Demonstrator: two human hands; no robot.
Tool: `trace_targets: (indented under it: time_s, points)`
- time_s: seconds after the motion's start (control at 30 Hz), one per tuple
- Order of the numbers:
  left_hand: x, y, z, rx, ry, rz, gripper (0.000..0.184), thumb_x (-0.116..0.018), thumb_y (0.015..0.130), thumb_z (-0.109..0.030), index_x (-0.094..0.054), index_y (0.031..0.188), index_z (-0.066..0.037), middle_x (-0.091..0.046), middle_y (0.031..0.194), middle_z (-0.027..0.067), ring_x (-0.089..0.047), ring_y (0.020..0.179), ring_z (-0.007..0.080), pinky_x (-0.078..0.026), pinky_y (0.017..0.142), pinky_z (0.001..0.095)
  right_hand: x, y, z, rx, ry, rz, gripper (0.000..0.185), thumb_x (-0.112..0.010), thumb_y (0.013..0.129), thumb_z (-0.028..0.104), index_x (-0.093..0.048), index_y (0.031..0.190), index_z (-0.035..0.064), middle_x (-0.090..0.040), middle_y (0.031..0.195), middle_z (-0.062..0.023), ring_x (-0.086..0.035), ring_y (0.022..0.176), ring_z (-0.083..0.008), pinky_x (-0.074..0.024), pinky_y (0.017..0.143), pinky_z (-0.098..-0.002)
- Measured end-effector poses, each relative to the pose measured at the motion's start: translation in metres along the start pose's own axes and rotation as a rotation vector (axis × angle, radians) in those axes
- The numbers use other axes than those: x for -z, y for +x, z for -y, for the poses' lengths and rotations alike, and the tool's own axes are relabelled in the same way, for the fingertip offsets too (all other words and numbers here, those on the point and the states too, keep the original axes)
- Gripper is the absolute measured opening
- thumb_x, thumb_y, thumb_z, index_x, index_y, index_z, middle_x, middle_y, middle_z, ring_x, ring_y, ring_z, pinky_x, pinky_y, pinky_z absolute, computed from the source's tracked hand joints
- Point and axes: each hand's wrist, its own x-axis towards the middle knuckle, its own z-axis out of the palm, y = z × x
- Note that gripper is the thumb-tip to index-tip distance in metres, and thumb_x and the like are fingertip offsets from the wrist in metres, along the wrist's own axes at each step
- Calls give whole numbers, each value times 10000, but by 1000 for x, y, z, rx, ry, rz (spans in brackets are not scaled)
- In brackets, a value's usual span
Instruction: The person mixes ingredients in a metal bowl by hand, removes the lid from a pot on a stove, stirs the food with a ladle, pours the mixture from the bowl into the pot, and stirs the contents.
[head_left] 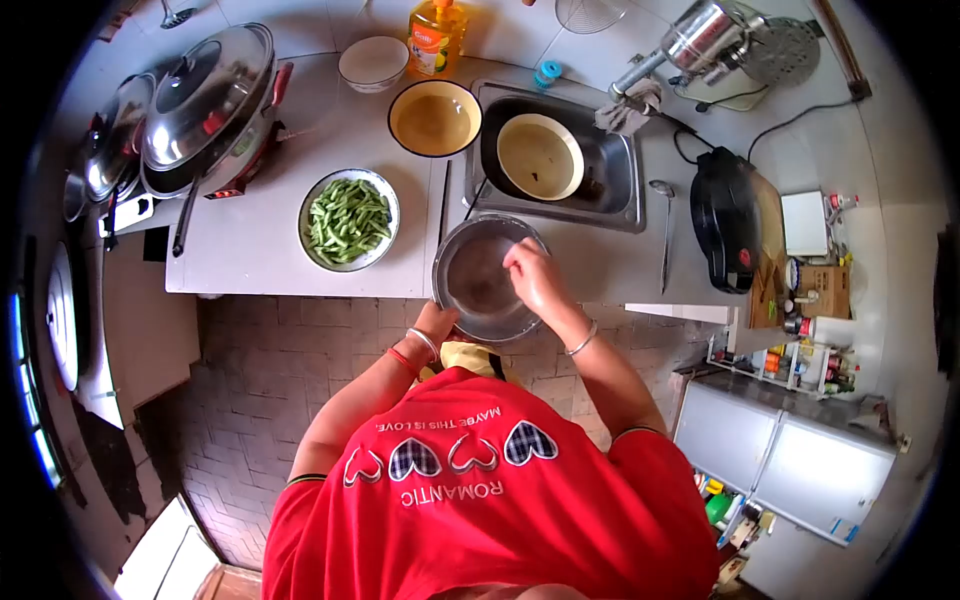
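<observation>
Our left hand grips the near-left rim of a round, grey metal basin, which sits between our two hands at the front edge of the pale worktop. Our right hand is over the basin's right side, fingers curled; we cannot tell whether it pinches anything. We judge the step in hand to be rinsing or wiping the basin's inside; the next move likely calls for a steady left-hand hold. Beyond the right hand, a round, cream bowl sits in the stainless-steel sink. Ahead-left of the left hand stands a round, white bowl of cut green vegetable pieces; farther ahead, a round, yellow, dark-rimmed bowl.
</observation>
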Motion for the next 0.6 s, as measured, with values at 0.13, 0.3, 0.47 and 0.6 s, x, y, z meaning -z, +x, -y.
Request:
trace_targets:
  time_s: [0.13,0.3,0.47,0.6]
  points:
    - [-2,63,42,-185,176,-29,258,-485,802,-8,-544,1044,55,-633,845,133,-647,636,231,-553,521,334,16,43,-47,-453,510,54,28,-588,800,47,-589,824,32,-588,658,-50,-562,550,-116,-458,479,-262]
    - [-24,74,25,-200,125,-117,311,-634,806,-185,-552,985,55,-643,773,142,-640,594,186,-530,480,316,-2,140,-68,-658,910,94,140,-550,876,166,-574,893,30,-579,652,-38,-509,463,-76,-437,395,-219]
    - [-35,42,-16,-69,164,-169,666,-652,800,-447,-403,1133,73,-620,780,150,-626,547,203,-525,460,296,-78,217,-83,-931,1008,374,331,-602,845,374,-554,806,49,-609,614,-59,-516,406,-109,-440,359,-239]
    - [-11,27,-17,-251,322,-312,376,-602,872,-298,-511,995,45,-581,736,70,-566,540,112,-475,445,247,-104,246,-84,-895,969,338,217,-537,843,195,-531,797,-16,-566,571,-117,-459,361,-121,-335,296,-246]
